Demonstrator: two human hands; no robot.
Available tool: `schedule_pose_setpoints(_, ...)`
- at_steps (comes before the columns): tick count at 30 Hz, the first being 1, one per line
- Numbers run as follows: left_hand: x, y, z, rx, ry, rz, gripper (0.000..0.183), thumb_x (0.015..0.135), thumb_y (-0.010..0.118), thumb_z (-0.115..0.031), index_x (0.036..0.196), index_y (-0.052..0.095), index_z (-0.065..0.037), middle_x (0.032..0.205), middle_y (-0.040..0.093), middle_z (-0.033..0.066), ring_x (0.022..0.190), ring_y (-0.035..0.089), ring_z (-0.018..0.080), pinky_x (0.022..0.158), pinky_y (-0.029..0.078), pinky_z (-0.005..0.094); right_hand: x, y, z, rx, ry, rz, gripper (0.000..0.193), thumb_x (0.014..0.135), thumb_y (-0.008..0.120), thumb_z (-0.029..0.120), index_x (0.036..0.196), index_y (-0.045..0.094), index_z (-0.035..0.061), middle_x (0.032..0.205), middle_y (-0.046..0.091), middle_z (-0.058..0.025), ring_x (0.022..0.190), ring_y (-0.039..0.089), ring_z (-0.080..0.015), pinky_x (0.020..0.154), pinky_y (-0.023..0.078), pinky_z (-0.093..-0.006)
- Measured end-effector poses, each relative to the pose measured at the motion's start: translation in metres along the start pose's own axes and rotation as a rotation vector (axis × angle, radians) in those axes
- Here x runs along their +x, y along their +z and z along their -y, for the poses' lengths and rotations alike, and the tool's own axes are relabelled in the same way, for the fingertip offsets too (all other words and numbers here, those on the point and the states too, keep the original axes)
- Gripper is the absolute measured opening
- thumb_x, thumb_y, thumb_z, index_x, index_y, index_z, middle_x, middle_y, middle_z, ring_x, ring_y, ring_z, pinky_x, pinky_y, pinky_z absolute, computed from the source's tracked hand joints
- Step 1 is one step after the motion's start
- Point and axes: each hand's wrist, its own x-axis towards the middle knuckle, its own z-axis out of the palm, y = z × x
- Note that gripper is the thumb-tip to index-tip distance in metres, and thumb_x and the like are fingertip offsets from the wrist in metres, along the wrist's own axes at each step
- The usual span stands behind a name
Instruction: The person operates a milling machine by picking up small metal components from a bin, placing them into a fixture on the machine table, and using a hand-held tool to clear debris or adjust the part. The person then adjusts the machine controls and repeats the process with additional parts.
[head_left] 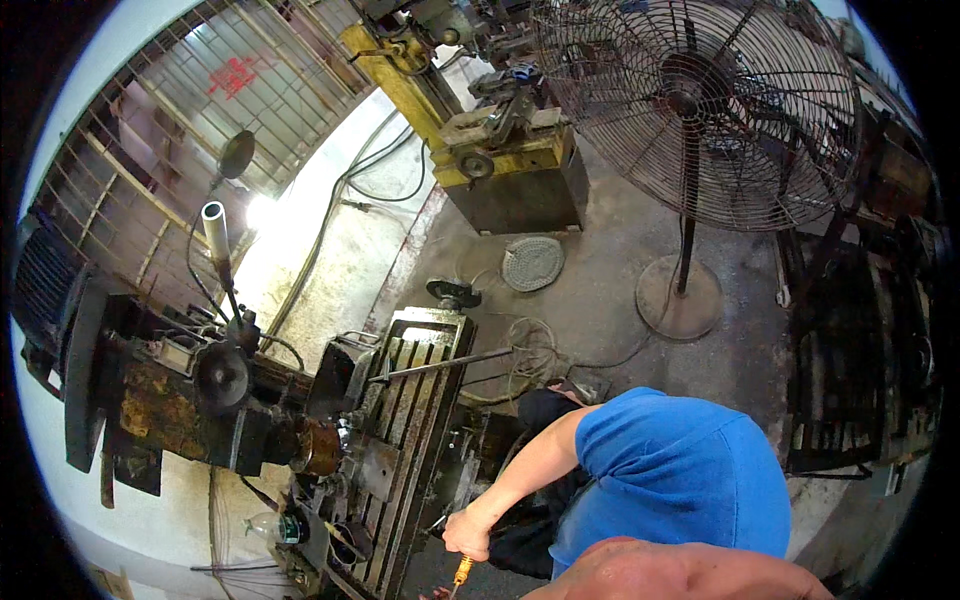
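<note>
My right hand (468,533), at the end of the bare forearm below a blue sleeve, is closed in a fist. A tool with an orange-yellow handle (462,571) sticks out below it; its kind cannot be made out. A small shiny metal piece (438,522) shows beside the knuckles. Of my left hand (436,594), only what look like dark fingertips appear at the lower edge, close to the handle's end; their grip is hidden. To the left of both hands lies the slotted metal table (425,340) of a milling machine, littered with chips.
The milling machine's head (220,380) stands left, with a clear plastic bottle (272,527) by it. A metal bar (445,364) lies across the table. A yellow machine (505,150) stands behind. A large caged fan (690,100) is at right; cables (535,350) lie on the floor.
</note>
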Motion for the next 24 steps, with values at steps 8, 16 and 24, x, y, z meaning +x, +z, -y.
schedule_pose_setpoints(8,-0.001,0.007,0.001,0.024,-0.004,0.019,0.052,0.083,0.055,-0.025,0.129,0.039,-0.007,0.096,0.055,0.0111,0.081,0.055,0.0214,0.067,0.048,0.0309,-0.007,-0.001,0.012,0.008,0.014,0.053,0.034,0.053,0.061,0.026,0.076,0.063,0.0012,0.079,0.062,-0.0160,0.080,0.060,-0.0320,0.068,0.047,-0.0397)
schedule_pose_setpoints(16,-0.003,0.007,0.004,0.035,-0.016,0.012,0.052,0.082,0.055,-0.025,0.129,0.039,-0.007,0.100,0.053,0.0111,0.084,0.055,0.0218,0.069,0.048,0.0318,-0.033,-0.019,0.033,-0.057,-0.127,0.099,0.035,0.050,0.063,0.026,0.076,0.063,0.0028,0.078,0.063,-0.0152,0.078,0.060,-0.0315,0.067,0.047,-0.0388)
schedule_pose_setpoints(24,0.000,0.008,0.006,0.063,-0.031,0.001,0.053,0.082,0.055,-0.025,0.129,0.039,-0.006,0.104,0.052,0.0111,0.088,0.054,0.0223,0.071,0.047,0.0327,-0.025,-0.002,0.025,-0.042,-0.155,0.041,0.031,0.051,0.062,0.024,0.073,0.064,0.0029,0.072,0.063,-0.0143,0.074,0.061,-0.0308,0.064,0.047,-0.0394)
